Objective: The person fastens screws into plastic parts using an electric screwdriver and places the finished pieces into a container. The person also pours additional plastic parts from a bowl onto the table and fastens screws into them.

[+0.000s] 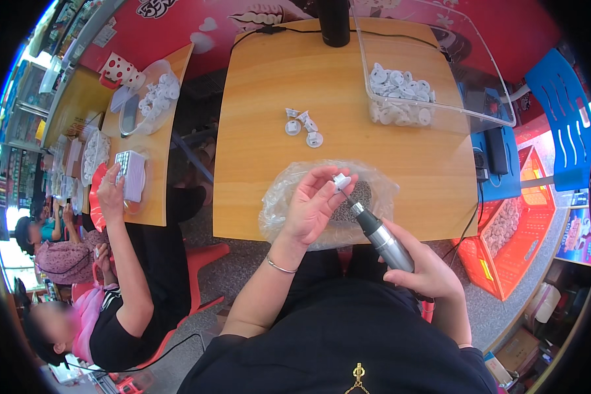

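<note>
Near the frame's centre the left hand [306,211] pinches, palm showing; the right hand [430,268], lower right, curls in a grip.

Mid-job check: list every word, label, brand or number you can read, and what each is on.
Printed wording isn't copied here, so only where it stands:
Red wall, top left: large stylised black-and-white lettering.
Poster, far right: print, too small and warped to read surely.
Tool in the right hand: no readable text.
White piece in the left hand: none readable.
</note>
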`<state>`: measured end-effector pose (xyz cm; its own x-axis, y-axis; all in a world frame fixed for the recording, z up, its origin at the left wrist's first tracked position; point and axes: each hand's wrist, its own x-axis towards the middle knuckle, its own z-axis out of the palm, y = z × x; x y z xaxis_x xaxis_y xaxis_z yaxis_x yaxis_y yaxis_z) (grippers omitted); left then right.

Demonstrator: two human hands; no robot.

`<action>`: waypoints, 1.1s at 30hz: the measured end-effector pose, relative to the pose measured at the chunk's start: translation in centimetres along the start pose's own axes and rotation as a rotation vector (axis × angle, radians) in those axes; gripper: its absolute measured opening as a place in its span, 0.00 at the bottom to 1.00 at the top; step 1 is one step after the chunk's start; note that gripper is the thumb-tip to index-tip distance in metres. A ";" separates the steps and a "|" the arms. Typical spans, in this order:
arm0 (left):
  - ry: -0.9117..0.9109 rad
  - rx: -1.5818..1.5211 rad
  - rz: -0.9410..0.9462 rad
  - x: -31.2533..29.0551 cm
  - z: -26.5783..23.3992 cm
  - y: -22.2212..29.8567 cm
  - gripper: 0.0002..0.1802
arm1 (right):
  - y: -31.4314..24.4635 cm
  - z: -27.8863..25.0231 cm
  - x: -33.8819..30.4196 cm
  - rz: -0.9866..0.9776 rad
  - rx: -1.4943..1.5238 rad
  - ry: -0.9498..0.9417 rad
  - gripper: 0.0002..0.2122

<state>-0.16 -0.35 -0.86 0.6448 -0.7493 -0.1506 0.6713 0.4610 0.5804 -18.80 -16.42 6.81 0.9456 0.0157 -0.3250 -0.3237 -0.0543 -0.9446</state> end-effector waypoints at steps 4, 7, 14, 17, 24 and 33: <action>0.003 0.013 0.007 0.0 -0.1 -0.1 0.12 | -0.2 0.0 0.0 0.004 0.008 0.001 0.41; 0.000 0.033 0.018 0.1 -0.1 -0.2 0.13 | -0.2 0.1 0.1 0.000 0.012 0.005 0.41; 0.009 0.046 0.019 0.0 0.0 -0.1 0.12 | -0.5 0.1 0.1 0.031 0.013 -0.001 0.40; 0.014 0.061 0.020 0.0 -0.2 -0.3 0.12 | -0.3 0.1 0.0 0.006 0.017 -0.002 0.40; 0.013 0.051 0.022 -0.2 0.0 -0.2 0.12 | 0.2 0.1 0.0 -0.006 -0.035 0.015 0.40; 0.027 0.075 0.022 -0.4 0.0 -0.2 0.12 | 0.6 0.2 0.1 -0.074 -0.084 0.013 0.40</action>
<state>-0.57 -0.18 -0.93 0.6695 -0.7258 -0.1579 0.6280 0.4396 0.6421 -18.89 -16.24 6.19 0.9673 0.0095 -0.2533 -0.2497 -0.1366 -0.9587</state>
